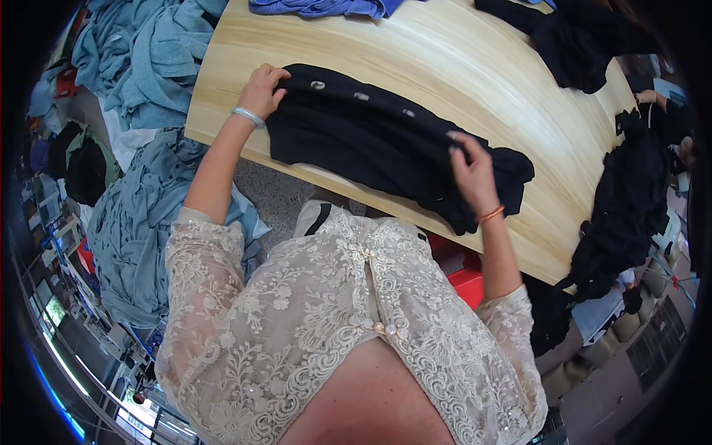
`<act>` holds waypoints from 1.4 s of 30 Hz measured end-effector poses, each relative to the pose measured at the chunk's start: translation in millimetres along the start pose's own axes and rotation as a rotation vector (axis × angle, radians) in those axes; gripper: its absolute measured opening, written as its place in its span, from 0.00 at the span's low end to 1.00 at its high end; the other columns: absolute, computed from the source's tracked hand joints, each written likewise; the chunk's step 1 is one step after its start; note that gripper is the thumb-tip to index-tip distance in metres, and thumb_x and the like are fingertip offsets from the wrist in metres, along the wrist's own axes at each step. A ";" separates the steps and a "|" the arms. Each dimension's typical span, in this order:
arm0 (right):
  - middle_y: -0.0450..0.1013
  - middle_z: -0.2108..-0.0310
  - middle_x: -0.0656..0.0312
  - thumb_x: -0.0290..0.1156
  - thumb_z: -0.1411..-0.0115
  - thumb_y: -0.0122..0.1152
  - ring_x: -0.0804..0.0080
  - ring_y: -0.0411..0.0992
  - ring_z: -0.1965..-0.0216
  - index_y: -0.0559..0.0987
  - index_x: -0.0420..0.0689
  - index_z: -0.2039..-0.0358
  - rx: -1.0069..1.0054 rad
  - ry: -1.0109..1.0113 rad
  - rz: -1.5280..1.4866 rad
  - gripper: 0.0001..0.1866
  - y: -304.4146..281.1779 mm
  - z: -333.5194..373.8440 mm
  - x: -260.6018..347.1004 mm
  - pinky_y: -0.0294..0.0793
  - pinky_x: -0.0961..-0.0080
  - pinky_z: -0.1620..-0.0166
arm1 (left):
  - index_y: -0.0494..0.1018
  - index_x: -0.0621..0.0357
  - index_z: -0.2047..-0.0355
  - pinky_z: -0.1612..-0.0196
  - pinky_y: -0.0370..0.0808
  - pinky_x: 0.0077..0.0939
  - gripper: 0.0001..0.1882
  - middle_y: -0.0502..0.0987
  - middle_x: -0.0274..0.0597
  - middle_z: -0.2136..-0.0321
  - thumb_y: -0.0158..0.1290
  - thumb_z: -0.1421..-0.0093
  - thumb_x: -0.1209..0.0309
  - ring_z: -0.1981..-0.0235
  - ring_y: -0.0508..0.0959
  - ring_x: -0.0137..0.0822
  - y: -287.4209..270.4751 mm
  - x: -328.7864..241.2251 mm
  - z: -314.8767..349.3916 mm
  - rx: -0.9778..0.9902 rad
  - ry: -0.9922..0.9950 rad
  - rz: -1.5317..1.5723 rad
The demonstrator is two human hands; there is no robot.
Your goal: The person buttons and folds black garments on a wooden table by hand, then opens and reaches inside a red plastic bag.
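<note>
A black garment point(356, 137) lies folded in a long strip along the near side of the wooden table. Several small pale marks, blurred, run in a row near its far edge; I cannot make out what they are. My left hand point(261, 93) pinches the garment's far left corner between thumb and fingers. Over the right part of the cloth is my right hand point(475, 176), slightly smeared, its thumb and fingers a little apart. The garment's bunched right end point(513, 169) spreads out past that hand.
Blue-grey garments are heaped in a pile point(144, 222) left of the table point(215, 104). A blue garment point(326, 6) lies at the far edge. More black clothing point(586, 44) sits at the far right, and black garments point(623, 200) hang over the right edge. Something red point(463, 282) stands below.
</note>
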State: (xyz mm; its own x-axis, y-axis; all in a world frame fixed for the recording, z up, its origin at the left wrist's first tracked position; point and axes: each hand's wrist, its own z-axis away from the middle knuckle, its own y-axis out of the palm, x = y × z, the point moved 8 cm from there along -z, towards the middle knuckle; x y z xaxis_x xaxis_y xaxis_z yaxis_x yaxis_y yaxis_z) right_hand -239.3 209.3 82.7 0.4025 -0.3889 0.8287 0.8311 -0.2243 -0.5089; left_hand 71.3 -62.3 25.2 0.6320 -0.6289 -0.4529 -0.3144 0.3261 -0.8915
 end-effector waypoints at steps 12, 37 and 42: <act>0.75 0.60 0.62 0.20 0.49 0.59 0.61 0.71 0.56 0.80 0.56 0.55 -0.440 -0.470 0.957 0.21 -111.8 -59.5 20.9 0.70 0.66 0.57 | 0.74 0.54 0.56 0.51 0.70 0.40 0.21 0.71 0.50 0.56 0.55 0.52 0.82 0.55 0.72 0.51 -25.5 -63.2 -16.4 -0.323 0.219 0.002; 0.69 0.71 0.65 0.23 0.38 0.52 0.80 0.65 0.70 0.74 0.39 0.58 -0.027 -0.094 0.071 0.08 -15.2 31.6 -32.3 0.68 0.82 0.63 | 0.73 0.60 0.60 0.56 0.71 0.32 0.18 0.74 0.45 0.63 0.61 0.52 0.76 0.61 0.73 0.42 25.3 -36.1 163.9 -0.261 -0.321 0.190; 0.73 0.72 0.59 0.27 0.36 0.51 0.73 0.69 0.73 0.74 0.40 0.57 -0.046 -0.024 0.029 0.09 -17.6 9.7 -26.4 0.70 0.79 0.64 | 0.74 0.62 0.63 0.61 0.71 0.20 0.13 0.75 0.34 0.68 0.62 0.49 0.75 0.67 0.73 0.26 65.2 5.4 164.4 -0.126 -0.673 0.608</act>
State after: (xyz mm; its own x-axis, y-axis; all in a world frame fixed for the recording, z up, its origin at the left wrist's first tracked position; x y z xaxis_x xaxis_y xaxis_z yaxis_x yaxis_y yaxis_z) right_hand -260.8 232.2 72.1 0.4361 -0.3743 0.8184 0.8005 -0.2542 -0.5428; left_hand 170.7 71.5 -34.0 0.5992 0.1831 -0.7794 -0.7782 0.3621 -0.5132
